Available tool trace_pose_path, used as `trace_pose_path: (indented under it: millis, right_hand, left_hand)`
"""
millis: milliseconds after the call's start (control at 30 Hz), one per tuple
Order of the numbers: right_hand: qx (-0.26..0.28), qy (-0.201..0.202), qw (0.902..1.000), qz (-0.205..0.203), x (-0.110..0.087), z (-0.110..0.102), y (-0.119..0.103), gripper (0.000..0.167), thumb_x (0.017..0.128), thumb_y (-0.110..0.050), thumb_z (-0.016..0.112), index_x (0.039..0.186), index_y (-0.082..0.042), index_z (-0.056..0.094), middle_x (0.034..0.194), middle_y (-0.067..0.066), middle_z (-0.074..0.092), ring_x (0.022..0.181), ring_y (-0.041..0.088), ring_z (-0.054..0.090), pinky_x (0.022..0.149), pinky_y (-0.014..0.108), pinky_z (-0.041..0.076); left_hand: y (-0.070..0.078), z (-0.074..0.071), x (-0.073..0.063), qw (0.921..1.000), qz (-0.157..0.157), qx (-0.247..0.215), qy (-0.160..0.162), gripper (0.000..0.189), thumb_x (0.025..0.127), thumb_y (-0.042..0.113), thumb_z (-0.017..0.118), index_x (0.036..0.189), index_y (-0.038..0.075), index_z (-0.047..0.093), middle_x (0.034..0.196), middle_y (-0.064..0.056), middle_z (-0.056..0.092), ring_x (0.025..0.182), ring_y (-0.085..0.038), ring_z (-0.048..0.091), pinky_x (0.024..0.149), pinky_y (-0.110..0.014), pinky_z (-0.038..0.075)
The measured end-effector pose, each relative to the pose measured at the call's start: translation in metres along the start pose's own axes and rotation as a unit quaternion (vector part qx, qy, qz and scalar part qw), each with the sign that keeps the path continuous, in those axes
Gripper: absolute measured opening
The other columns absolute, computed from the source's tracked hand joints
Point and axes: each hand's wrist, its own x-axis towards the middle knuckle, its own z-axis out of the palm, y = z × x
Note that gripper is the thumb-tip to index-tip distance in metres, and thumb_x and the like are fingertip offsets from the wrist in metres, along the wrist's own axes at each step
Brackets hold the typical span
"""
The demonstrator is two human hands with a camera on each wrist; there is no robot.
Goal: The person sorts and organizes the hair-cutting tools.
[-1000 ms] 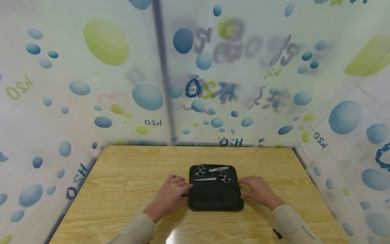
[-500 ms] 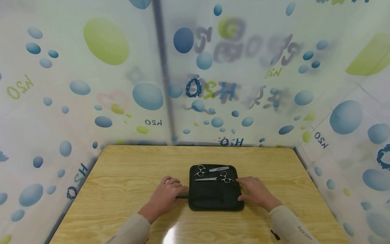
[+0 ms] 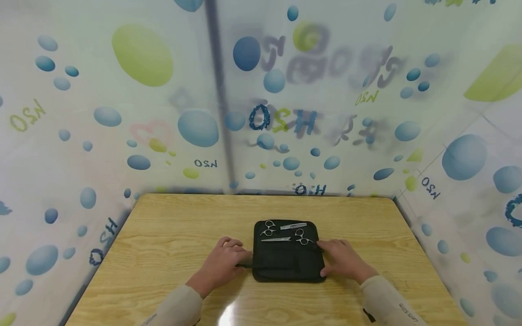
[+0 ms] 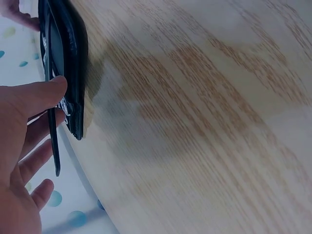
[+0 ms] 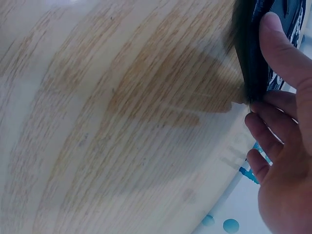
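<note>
An opened black case (image 3: pixel 281 256) lies flat on the wooden table, with two pairs of silver scissors, one with its handle (image 3: pixel 268 228) at the left and the other with its handle (image 3: pixel 302 237) at the right, in its far half. At its left side my left hand (image 3: pixel 220 262) pinches a thin black comb-like strip (image 4: pixel 54 141) between thumb and fingers. The strip reaches across the near half of the case; no teeth show. My right hand (image 3: pixel 344 260) holds the case's right edge, its thumb (image 5: pixel 278 34) on the near part and the fingers farther back.
Bare wood of the table (image 3: pixel 183 226) surrounds the case. The table's far edge meets a patterned wall (image 3: pixel 195 181) with blue and green dots, and similar walls stand at left and right. A small black tab (image 3: pixel 369 315) shows by the right sleeve.
My left hand has drawn back left from the case edge, and the black strip now shows more over the near half. The right thumb has slid slightly nearer along the edge.
</note>
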Motion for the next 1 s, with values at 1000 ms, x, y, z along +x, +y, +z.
trace_pose_path:
  millis: [1000]
  right_hand:
    - [-0.016,-0.004,0.9998,-0.005,-0.0019,0.0045,0.0008,0.088,0.068,-0.043,0.086,0.138,-0.003,0.053,0.139,0.012,0.057,0.123,0.033,0.053,0.107,0.059,0.031]
  left_hand:
    - [0.0041,0.0070,0.0053,0.9987,0.022,0.036,-0.028,0.039,0.081,0.045,0.074,0.114,0.025,0.074,0.100,0.006,0.071,0.110,-0.016,0.059,0.107,-0.040,0.040]
